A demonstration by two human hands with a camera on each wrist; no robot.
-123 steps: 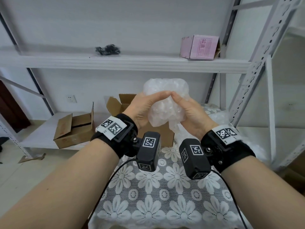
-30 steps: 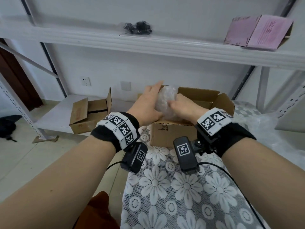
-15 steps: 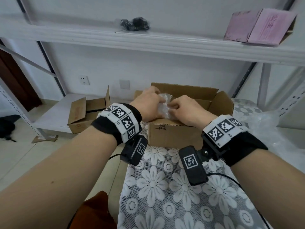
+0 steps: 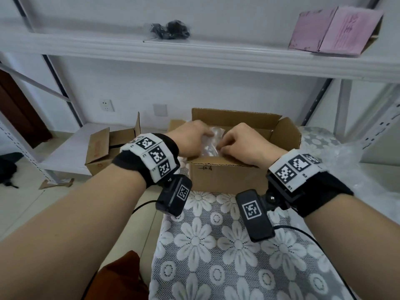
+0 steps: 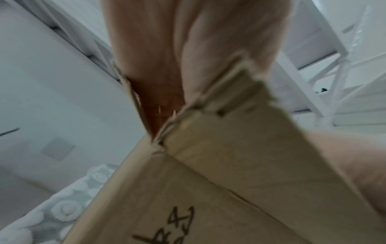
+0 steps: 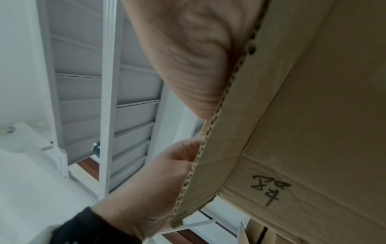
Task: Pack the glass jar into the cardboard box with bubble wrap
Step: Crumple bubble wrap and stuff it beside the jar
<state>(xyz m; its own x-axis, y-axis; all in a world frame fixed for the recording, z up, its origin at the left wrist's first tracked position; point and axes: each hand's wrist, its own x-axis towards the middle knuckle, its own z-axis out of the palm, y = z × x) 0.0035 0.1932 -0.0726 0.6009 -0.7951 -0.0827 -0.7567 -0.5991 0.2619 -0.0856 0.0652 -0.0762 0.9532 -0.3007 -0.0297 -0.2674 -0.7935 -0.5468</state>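
Matt cardboard, glossy plastic wrap, lace cloth and painted metal.

The cardboard box [image 4: 227, 176] was brown, matt corrugated board, its cut edge showing open fluting in the right wrist view, with dark marker writing on its side. The bubble wrap [image 4: 211, 140] inside it was clear, shiny, crinkled plastic. The tabletop [image 4: 216, 256] wore white lace cloth with an openwork flower pattern over grey. At 12 o'clock the shelf [image 4: 194, 55] looked like smooth, white-painted metal. At 1 o'clock sat a pink box [image 4: 333, 31] of matt, scuffed card. The wrist straps [image 4: 324, 191] were black fabric.
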